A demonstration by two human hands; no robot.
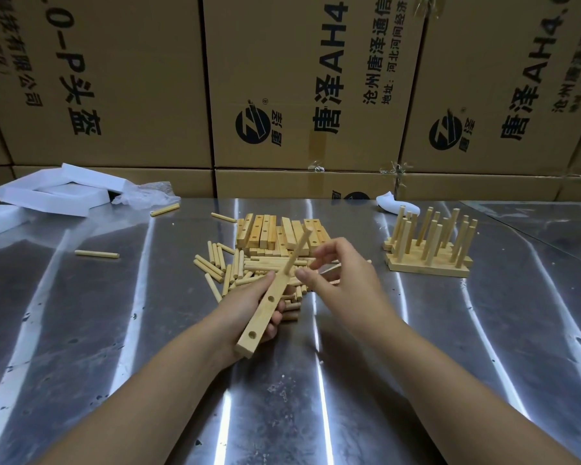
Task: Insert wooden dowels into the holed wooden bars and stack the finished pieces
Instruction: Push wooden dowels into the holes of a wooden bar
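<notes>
Head view: over the middle of the table (114,330), the left hand (249,307) grips a holed bar (265,310), with one dowel (297,251) tilted in its far hole. The right hand (342,273) curls at the dowel's base; I cannot tell whether it pinches it. The dowel probably needs straightening before it is pressed home, with the bar held steady.

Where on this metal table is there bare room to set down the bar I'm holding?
The table is bare left, between the stray dowel and the dowel pile, and right, between your right hand and the finished pieces. The centre is crowded: dowel pile, stacked bars.
</notes>
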